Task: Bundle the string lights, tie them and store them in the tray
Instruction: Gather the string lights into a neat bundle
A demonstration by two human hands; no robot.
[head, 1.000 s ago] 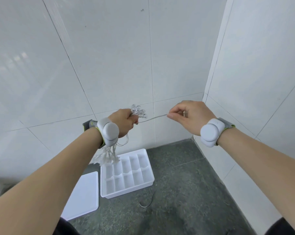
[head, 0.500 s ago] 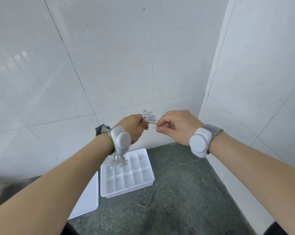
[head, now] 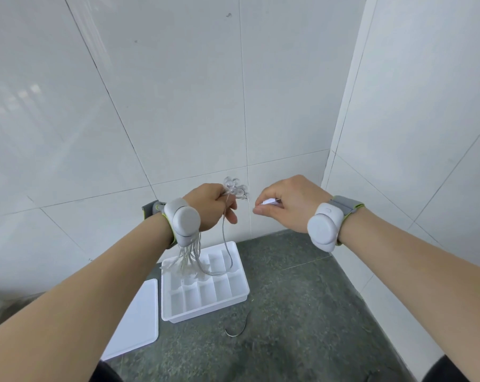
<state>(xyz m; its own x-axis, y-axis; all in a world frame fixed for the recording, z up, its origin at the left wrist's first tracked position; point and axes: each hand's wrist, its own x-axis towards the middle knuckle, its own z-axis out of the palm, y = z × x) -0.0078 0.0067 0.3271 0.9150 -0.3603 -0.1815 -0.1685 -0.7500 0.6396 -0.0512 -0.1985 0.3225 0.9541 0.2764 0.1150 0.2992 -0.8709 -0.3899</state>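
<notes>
White tiles behind, left hand (head: 210,206) fists string lights (head: 234,188); right hand (head: 287,205) seemingly pinches wire.

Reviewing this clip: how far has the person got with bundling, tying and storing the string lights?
Mostly gathered: the left hand grips the string lights as a bunch, bulbs poking out above the fist and loops hanging below. In hand: the right hand pinches the loose wire end and something small and white. No tie shows yet. The tray holds nothing, and a curved wire piece lies on the floor beside it.
</notes>
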